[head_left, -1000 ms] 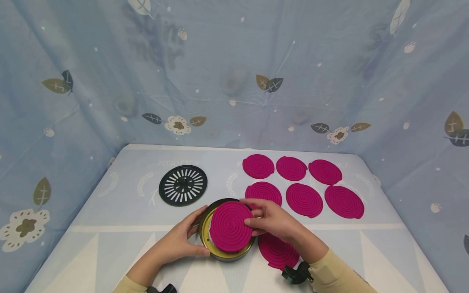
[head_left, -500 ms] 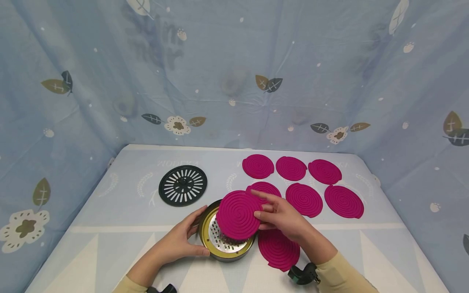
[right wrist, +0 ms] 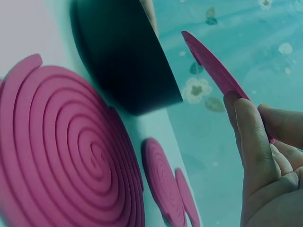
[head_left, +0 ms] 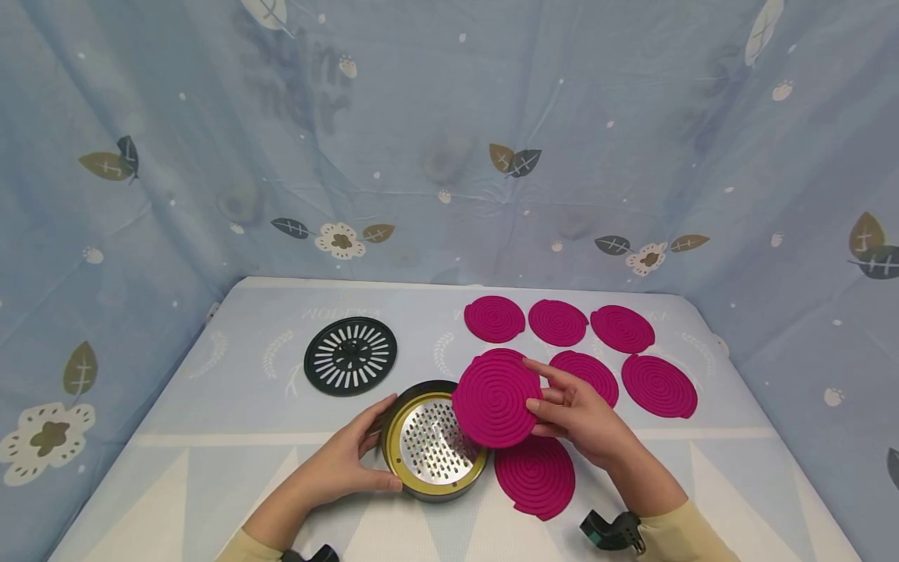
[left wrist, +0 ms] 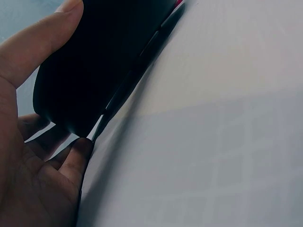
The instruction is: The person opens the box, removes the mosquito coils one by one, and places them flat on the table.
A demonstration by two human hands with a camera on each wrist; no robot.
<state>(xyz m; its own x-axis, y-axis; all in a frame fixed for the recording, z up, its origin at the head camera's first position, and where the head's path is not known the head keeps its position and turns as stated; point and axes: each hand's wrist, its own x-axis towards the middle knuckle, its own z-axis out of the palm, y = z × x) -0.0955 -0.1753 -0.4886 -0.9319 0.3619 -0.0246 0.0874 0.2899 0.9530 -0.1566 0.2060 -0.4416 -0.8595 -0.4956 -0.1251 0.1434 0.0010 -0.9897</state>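
My right hand pinches a magenta mosquito coil by its right edge, thumb on top and fingers beneath. In the right wrist view the pinched coil shows nearly edge-on, held above the table. My left hand grips the round dark mosquito coil tin from its left side, thumb at the front rim. Inside the tin lies a silver plate with raised slots, ringed by a gold band. The held coil hides the tin's right rim. From the left wrist, the tin appears as a dark wall between thumb and fingers.
A black slotted lid lies behind and left of the tin. Another coil rests right of the tin. Farther back, several coils lie in two rows, partly covered by the held one. A blue patterned curtain surrounds the table.
My right hand has lifted the coil off the tin and carried it rightward, uncovering the silver plate. My left hand has stayed on the tin.
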